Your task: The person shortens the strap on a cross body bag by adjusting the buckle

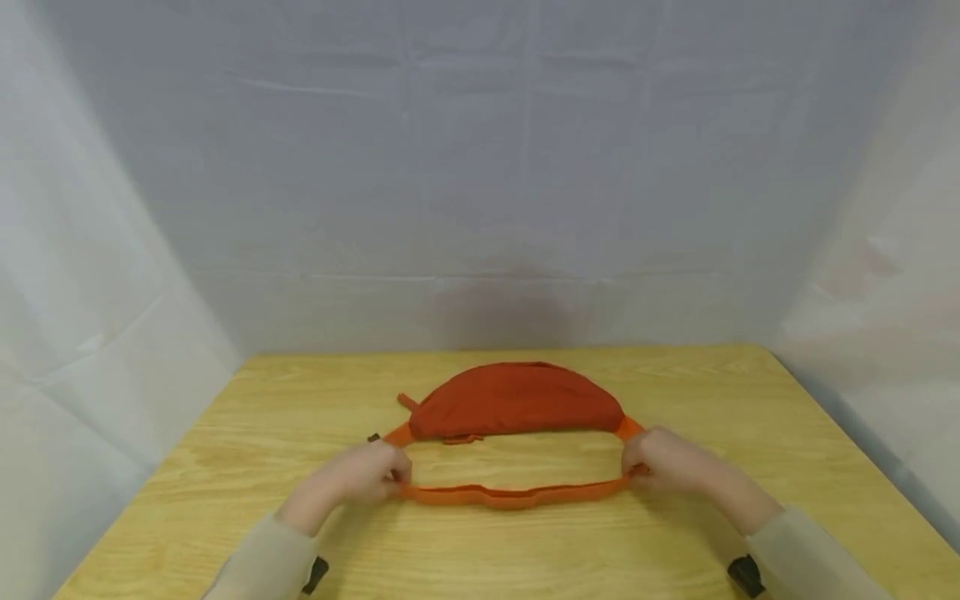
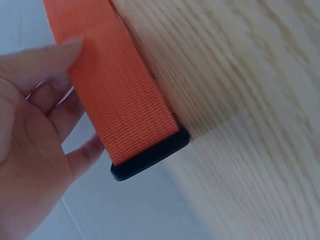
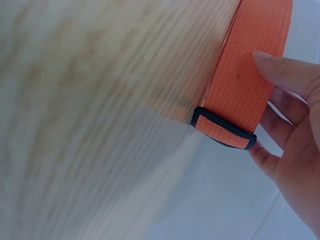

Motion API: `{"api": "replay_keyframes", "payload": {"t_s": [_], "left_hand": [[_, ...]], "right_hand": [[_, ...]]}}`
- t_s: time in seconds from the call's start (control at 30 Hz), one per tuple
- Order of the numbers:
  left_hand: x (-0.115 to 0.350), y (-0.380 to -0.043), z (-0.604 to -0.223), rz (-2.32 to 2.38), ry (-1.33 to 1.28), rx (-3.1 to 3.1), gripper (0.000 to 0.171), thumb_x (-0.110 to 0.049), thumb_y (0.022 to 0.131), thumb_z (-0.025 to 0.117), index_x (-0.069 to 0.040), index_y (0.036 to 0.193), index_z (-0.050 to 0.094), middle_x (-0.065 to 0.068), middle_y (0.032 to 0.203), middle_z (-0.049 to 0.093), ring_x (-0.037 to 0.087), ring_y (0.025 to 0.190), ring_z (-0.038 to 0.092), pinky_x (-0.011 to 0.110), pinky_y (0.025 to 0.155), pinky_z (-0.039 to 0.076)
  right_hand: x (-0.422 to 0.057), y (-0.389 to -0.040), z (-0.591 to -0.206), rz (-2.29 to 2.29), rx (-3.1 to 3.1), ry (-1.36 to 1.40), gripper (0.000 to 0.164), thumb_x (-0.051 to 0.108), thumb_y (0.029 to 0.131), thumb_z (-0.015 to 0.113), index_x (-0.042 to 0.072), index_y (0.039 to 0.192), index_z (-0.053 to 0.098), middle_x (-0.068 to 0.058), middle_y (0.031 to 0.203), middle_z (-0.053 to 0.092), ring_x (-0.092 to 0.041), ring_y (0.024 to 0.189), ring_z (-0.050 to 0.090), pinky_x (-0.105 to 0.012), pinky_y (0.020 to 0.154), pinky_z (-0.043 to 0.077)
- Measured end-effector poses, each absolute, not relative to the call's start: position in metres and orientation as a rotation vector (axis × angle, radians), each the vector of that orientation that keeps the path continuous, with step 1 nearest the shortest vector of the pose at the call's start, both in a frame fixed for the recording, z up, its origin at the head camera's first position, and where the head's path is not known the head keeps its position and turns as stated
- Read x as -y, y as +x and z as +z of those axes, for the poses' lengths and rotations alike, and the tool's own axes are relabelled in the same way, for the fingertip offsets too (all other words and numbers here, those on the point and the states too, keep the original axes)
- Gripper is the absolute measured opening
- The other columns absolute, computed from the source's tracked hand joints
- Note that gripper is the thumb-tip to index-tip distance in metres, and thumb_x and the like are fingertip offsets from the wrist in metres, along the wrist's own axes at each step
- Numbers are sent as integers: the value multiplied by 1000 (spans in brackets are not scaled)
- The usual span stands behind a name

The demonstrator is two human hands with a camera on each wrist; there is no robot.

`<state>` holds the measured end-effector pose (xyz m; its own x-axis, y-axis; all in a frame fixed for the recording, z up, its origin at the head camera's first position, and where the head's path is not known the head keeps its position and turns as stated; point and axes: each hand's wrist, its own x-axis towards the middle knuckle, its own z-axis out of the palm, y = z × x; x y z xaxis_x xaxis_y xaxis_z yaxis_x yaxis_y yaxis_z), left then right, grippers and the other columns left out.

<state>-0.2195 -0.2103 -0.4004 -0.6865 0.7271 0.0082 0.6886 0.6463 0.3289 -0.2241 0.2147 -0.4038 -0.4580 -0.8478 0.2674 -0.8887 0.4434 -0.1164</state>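
A red-orange waist bag (image 1: 517, 400) lies at the middle of the wooden table, its curved side toward the back wall. Its orange strap (image 1: 510, 498) runs in a loop on the near side. My left hand (image 1: 375, 471) pinches the left part of the strap between thumb and fingers; in the left wrist view a black end piece (image 2: 150, 155) caps the webbing (image 2: 120, 95) beside the fingers. My right hand (image 1: 660, 458) pinches the strap at the right; a black slider buckle (image 3: 225, 128) sits on the webbing (image 3: 245, 75) below the thumb in the right wrist view.
The wooden table (image 1: 480, 558) reaches back to a pale sheet wall (image 1: 480, 183). Similar white sheets hang on the left (image 1: 90, 292) and right (image 1: 885, 292). A short tab (image 1: 407, 402) sticks out at the bag's left end.
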Motion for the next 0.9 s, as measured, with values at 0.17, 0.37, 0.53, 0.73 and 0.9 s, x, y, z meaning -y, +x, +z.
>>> {"api": "replay_keyframes", "payload": {"t_s": [0.17, 0.37, 0.53, 0.73, 0.9], "left_hand": [[211, -213, -395, 515, 1179, -2668, 19, 5, 68, 63, -14, 71, 66, -11, 72, 59, 6, 70, 57, 24, 62, 46], [212, -210, -395, 530, 1165, -2643, 13, -1, 68, 68, -14, 68, 66, -13, 69, 57, 3, 67, 55, 22, 61, 45], [212, -209, -397, 604, 1176, -2638, 12, -26, 80, 65, -15, 76, 66, -13, 71, 57, 1, 63, 51, 22, 60, 44], [202, -207, -396, 620, 1096, -2960, 49, -44, 87, 50, 0, 106, 60, 9, 100, 61, 23, 92, 57, 38, 79, 44], [192, -205, -391, 588, 993, -3265, 46, -34, 84, 58, 1, 114, 57, 15, 109, 58, 30, 102, 52, 45, 85, 39]], "right_hand": [[-213, -221, -406, 398, 2369, 1604, 22, -4, 55, 68, 15, 62, 62, 14, 62, 53, 3, 58, 46, -12, 54, 36], [-212, -213, -406, 321, 2407, 1554, 18, 4, 59, 72, 17, 66, 63, 14, 66, 56, -1, 63, 51, -25, 60, 41], [-211, -205, -404, 341, 2598, 1389, 26, 0, 64, 62, 5, 89, 67, 2, 86, 63, -14, 82, 58, -39, 72, 44], [-202, -204, -400, 360, 2523, 1173, 34, 8, 73, 65, 0, 105, 58, -6, 100, 58, -25, 94, 52, -46, 79, 40], [-190, -201, -395, 386, 2456, 987, 41, 16, 74, 69, 0, 110, 56, -11, 105, 57, -29, 99, 50, -49, 84, 34]]}}
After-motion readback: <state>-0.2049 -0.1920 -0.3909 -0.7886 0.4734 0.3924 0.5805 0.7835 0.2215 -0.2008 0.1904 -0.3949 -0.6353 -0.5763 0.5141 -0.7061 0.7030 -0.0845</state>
